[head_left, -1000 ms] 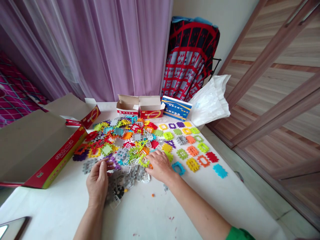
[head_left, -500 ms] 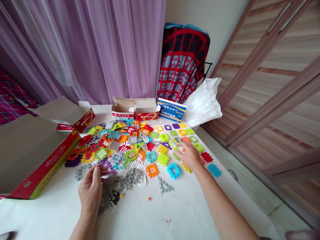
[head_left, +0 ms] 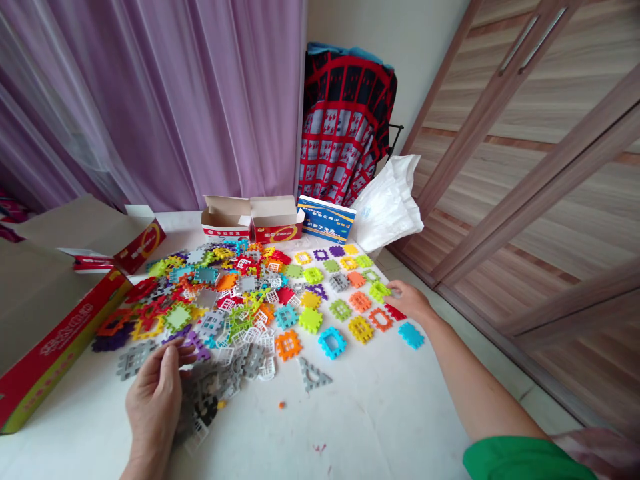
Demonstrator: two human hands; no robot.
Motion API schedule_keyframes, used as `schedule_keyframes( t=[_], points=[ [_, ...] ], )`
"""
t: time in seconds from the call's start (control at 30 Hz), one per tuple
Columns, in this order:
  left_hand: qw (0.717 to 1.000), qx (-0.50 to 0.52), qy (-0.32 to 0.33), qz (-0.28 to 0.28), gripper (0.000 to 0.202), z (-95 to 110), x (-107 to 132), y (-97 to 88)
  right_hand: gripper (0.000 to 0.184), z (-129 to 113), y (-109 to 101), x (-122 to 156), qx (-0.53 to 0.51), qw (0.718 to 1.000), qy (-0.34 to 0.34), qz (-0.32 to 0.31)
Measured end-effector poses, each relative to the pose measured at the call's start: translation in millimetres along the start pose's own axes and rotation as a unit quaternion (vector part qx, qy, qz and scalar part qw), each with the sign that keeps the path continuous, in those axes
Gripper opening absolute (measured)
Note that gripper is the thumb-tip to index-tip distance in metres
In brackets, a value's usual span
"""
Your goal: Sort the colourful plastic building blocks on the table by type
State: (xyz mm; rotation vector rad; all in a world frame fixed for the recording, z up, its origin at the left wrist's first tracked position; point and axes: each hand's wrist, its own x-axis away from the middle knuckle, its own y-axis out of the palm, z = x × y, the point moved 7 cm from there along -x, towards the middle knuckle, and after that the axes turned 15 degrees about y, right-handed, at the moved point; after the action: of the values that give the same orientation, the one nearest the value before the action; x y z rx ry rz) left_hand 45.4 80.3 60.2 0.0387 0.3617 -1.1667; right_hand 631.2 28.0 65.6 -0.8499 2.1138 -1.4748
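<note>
My right hand (head_left: 413, 301) is at the right of the table, its fingertips closed on a lime green toothed building piece (head_left: 379, 291). Partly under this hand lies a red piece (head_left: 395, 312), and a blue piece (head_left: 411, 335) sits just nearer. My left hand (head_left: 159, 383) hovers beside the heap with loosely bent fingers apart and nothing visible in them. Around it are a grey window piece (head_left: 134, 360), purple pieces (head_left: 199, 347) and grey pieces (head_left: 215, 383). Single pieces in rows, such as an orange frame piece (head_left: 381, 319) and a yellow piece (head_left: 361, 329), lie flat on the right.
A large open red box (head_left: 75, 333) stands at the left. Behind the heap are small open red boxes (head_left: 277, 232), a blue box (head_left: 327, 220) and a white bag (head_left: 390, 203). A grey triangular piece (head_left: 314, 377) and an orange bit (head_left: 281, 405) lie on the near white tabletop (head_left: 370, 413).
My right hand has moved right, from above the rows to their right edge, taking a green frame piece along. My left hand stays by the heap. The view has turned slightly right.
</note>
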Motion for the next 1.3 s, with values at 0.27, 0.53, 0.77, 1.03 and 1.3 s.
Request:
schedule_keyframes(
  t=[0.27,0.53,0.77,1.03,1.3],
  points=[
    [1.000,-0.004,0.009,0.004,0.040,2.4,-1.0,0.0,0.034,4.3,8.0,-2.2,0.013,1.000,-0.002,0.001],
    [1.000,-0.003,0.003,0.006,0.042,-0.3,-0.8,-0.7,0.031,-4.9,-7.9,9.5,0.032,0.999,-0.013,0.035],
    [1.000,-0.002,-0.003,0.010,0.043,-1.2,-1.2,-2.3,0.023,-28.3,-13.7,80.8,-0.102,0.984,-0.078,0.126],
    [1.000,0.005,0.017,-0.025,0.044,-9.2,-6.9,10.4,0.020,-76.1,21.9,187.6,-0.240,0.912,-0.243,0.229],
    [0.992,0.099,-0.007,-0.083,0.058,-7.1,-21.8,15.7,0.017,-92.2,21.4,207.7,-0.243,0.869,-0.335,0.272]
  ],
)
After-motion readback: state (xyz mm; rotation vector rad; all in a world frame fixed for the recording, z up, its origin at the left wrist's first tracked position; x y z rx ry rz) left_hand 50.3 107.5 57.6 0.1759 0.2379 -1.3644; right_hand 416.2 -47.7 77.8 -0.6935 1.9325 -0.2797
